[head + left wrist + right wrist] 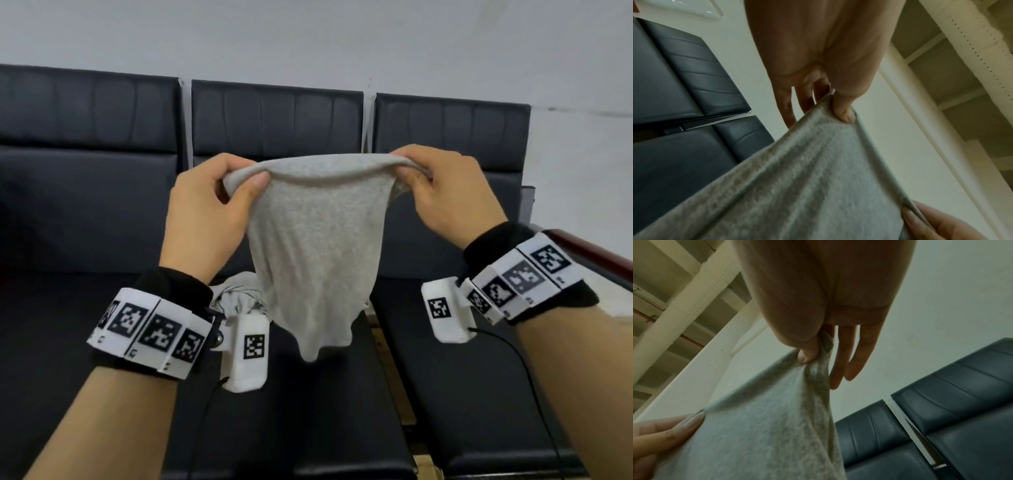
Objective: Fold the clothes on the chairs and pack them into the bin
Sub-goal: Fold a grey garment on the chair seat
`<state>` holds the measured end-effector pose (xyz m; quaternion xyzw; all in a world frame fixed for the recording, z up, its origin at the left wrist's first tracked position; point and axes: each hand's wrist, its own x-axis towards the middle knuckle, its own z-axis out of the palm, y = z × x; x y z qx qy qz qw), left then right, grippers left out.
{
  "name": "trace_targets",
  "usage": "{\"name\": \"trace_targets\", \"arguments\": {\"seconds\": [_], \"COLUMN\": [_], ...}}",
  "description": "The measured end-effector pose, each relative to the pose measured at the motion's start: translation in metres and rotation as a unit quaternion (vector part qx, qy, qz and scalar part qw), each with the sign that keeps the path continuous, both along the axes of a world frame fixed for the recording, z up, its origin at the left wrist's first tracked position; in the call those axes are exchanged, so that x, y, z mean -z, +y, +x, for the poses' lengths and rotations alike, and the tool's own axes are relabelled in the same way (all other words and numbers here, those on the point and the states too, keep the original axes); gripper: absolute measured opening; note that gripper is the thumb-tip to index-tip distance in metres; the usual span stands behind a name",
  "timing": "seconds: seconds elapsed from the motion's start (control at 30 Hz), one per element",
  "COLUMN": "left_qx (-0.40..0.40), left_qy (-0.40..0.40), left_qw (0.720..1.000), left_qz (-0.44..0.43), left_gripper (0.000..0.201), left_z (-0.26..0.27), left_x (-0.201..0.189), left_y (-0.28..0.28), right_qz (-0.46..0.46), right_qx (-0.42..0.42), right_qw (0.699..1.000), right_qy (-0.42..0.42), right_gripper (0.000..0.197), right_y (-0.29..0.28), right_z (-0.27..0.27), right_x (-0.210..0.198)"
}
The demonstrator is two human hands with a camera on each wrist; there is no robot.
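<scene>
A light grey knit garment (311, 246) hangs in the air above the middle black chair seat (308, 411). My left hand (239, 185) pinches its top left corner between thumb and fingers. My right hand (416, 173) pinches the top right corner, so the upper edge stretches between them. Its lower end droops down to the seat, and a bunched part (236, 294) lies behind my left wrist. The left wrist view shows the left hand's thumb (844, 112) pressed on the grey garment (797, 186). In the right wrist view the right thumb (807, 353) clamps the garment (760, 426). No bin is in view.
A row of three black padded chairs (85, 212) stands against a white wall (308, 37). A dark red-brown edge (589, 253) shows at the far right. Wrist bands with black-and-white markers and white camera units (248, 353) sit on both forearms, with cables trailing down.
</scene>
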<state>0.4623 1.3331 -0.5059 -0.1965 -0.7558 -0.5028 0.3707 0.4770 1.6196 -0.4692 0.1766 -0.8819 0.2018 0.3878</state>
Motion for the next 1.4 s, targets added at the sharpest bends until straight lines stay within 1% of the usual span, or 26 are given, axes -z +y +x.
{"name": "trace_targets", "arguments": {"seconds": [0.07, 0.13, 0.2, 0.23, 0.27, 0.3, 0.37, 0.4, 0.43, 0.47, 0.5, 0.53, 0.6, 0.67, 0.7, 0.77, 0.87, 0.93, 1.0, 1.13, 1.27, 1.33, 1.37, 1.4], "left_qx": [0.03, 0.058, 0.098, 0.129, 0.164, 0.198, 0.269, 0.301, 0.319, 0.323, 0.32, 0.308, 0.276, 0.247, 0.235, 0.209, 0.165, 0.148, 0.139, 0.107, 0.061, 0.043, 0.034, 0.026], "left_qy": [-0.034, -0.088, -0.166, -0.217, -0.274, -0.331, -0.443, -0.488, -0.519, -0.537, -0.542, -0.538, -0.522, -0.514, -0.512, -0.503, -0.476, -0.466, -0.463, -0.453, -0.44, -0.452, -0.471, -0.498], "left_qw": [0.999, 0.992, 0.975, 0.959, 0.936, 0.908, 0.834, 0.794, 0.763, 0.742, 0.729, 0.725, 0.732, 0.745, 0.752, 0.777, 0.817, 0.834, 0.845, 0.86, 0.867, 0.861, 0.851, 0.834], "left_qz": [-0.02, -0.061, -0.11, -0.13, -0.147, -0.165, -0.191, -0.202, -0.217, -0.239, -0.269, -0.299, -0.338, -0.348, -0.342, -0.316, -0.281, -0.256, -0.229, -0.208, -0.225, -0.229, -0.229, -0.234], "left_gripper": [0.009, 0.009, 0.011, 0.013, 0.014, 0.015, 0.013, 0.01, 0.011, 0.014, 0.014, 0.013, 0.013, 0.016, 0.017, 0.019, 0.019, 0.019, 0.019, 0.018, 0.016, 0.019, 0.027, 0.037], "left_z": [0.003, 0.009, 0.013, 0.015, 0.017, 0.018, 0.021, 0.023, 0.023, 0.022, 0.022, 0.02, 0.017, 0.011, 0.008, 0.002, -0.012, -0.024, -0.036, -0.062, -0.082, -0.088, -0.091, -0.092], "left_x": [0.009, 0.024, 0.045, 0.057, 0.068, 0.078, 0.093, 0.1, 0.106, 0.113, 0.12, 0.126, 0.135, 0.141, 0.143, 0.147, 0.153, 0.159, 0.165, 0.179, 0.196, 0.203, 0.205, 0.207], "left_y": [0.001, -0.001, -0.008, -0.012, -0.017, -0.023, -0.032, -0.035, -0.037, -0.039, -0.04, -0.039, -0.036, -0.032, -0.031, -0.03, -0.028, -0.026, -0.023, -0.021, -0.019, -0.016, -0.014, -0.013], "right_qz": [0.008, 0.005, -0.024, -0.039, -0.047, -0.039, 0.019, 0.045, 0.063, 0.074, 0.077, 0.076, 0.065, 0.038, 0.015, -0.038, -0.105, -0.127, -0.152, -0.185, -0.201, -0.208, -0.203, -0.195], "right_qx": [-0.004, -0.026, -0.06, -0.079, -0.1, -0.123, -0.165, -0.183, -0.195, -0.203, -0.208, -0.21, -0.203, -0.187, -0.176, -0.15, -0.125, -0.106, -0.085, -0.063, -0.043, -0.017, 0.007, 0.035], "right_qw": [1.0, 0.996, 0.986, 0.978, 0.967, 0.95, 0.901, 0.872, 0.849, 0.834, 0.824, 0.815, 0.806, 0.812, 0.819, 0.831, 0.833, 0.838, 0.839, 0.839, 0.839, 0.844, 0.847, 0.846], "right_qy": [-0.027, -0.09, -0.156, -0.19, -0.231, -0.283, -0.401, -0.452, -0.486, -0.508, -0.522, -0.534, -0.552, -0.551, -0.545, -0.534, -0.528, -0.52, -0.516, -0.507, -0.503, -0.495, -0.49, -0.495], "right_gripper": [0.022, 0.02, 0.017, 0.017, 0.017, 0.017, 0.018, 0.017, 0.016, 0.016, 0.015, 0.015, 0.016, 0.016, 0.016, 0.017, 0.022, 0.018, 0.014, 0.012, 0.01, 0.014, 0.019, 0.025], "right_y": [0.006, 0.01, 0.011, 0.012, 0.013, 0.014, 0.017, 0.018, 0.018, 0.017, 0.016, 0.014, 0.013, 0.014, 0.014, 0.013, 0.01, 0.009, 0.009, 0.007, 0.001, -0.002, -0.003, -0.003], "right_z": [0.004, 0.011, 0.023, 0.031, 0.038, 0.044, 0.052, 0.055, 0.055, 0.055, 0.055, 0.055, 0.053, 0.047, 0.042, 0.031, 0.015, 0.004, -0.008, -0.032, -0.052, -0.061, -0.067, -0.072], "right_x": [0.016, 0.036, 0.059, 0.072, 0.084, 0.095, 0.117, 0.126, 0.134, 0.141, 0.148, 0.154, 0.166, 0.175, 0.178, 0.183, 0.192, 0.198, 0.204, 0.219, 0.236, 0.246, 0.249, 0.253]}}
